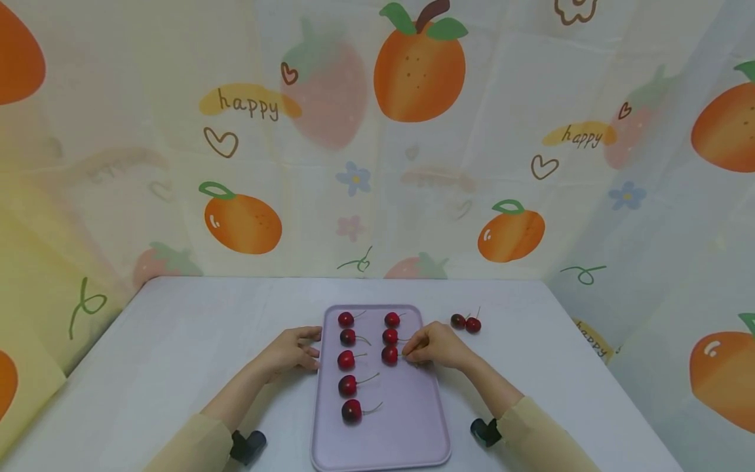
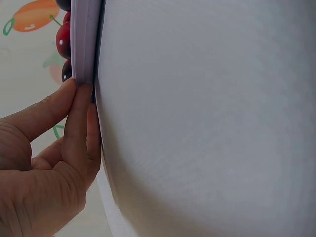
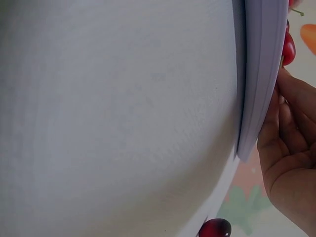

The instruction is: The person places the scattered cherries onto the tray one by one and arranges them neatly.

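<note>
A lilac tray (image 1: 407, 419) lies lengthwise on the table with two columns of dark red cherries, stems pointing right. The left column holds several, down to a front cherry (image 1: 351, 411); the right column has three in its far half. At the tray's left edge, my left hand (image 1: 293, 351) holds the rim, thumb and index fingertip meeting it in the left wrist view. My right hand (image 1: 439, 345) reaches over the right rim and pinches the stem of the nearest right-column cherry (image 1: 389, 355). In the right wrist view, a red cherry (image 3: 289, 49) shows just above the thumb tip.
Two more cherries (image 1: 466, 322) lie together on the white table (image 1: 236, 308), right of the tray's far end. A curtain (image 1: 377, 196) printed with fruit hangs behind the table and along its sides. Dark wrist cameras (image 1: 248, 447) sit at both sleeves.
</note>
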Demonstrator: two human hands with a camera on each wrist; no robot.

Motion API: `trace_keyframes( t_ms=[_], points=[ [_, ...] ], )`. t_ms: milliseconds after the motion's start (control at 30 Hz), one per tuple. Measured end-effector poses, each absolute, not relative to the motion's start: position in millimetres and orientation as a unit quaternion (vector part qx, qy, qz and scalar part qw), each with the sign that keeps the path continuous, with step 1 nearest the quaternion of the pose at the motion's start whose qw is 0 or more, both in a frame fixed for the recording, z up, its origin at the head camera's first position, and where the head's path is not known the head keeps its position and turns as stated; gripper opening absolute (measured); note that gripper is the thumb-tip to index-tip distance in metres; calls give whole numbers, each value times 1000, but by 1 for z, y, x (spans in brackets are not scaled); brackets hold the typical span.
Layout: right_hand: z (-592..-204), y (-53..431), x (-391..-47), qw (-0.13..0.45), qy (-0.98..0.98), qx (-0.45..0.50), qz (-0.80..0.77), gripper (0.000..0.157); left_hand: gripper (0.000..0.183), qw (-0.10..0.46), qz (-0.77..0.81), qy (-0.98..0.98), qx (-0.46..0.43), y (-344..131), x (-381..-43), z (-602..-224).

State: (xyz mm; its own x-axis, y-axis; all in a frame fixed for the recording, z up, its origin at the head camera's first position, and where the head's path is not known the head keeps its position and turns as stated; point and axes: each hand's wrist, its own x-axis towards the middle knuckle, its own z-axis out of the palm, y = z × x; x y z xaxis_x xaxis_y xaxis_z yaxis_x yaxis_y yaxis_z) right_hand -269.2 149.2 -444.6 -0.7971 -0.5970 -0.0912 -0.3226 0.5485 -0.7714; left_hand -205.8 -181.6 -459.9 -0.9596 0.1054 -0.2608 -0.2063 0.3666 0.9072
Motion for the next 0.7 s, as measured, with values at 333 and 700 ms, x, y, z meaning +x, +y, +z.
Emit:
trace_keyframes(
  t_ms=[333, 700],
  points=[
    [-445, 150, -268, 165, 870, -252, -390, 9, 78, 138, 558, 818, -30, -180, -205, -458],
    [-444, 150, -267, 153, 876, -248, -385, 9, 78, 142, 559, 816, -30, -181, -204, -457]
  ],
)
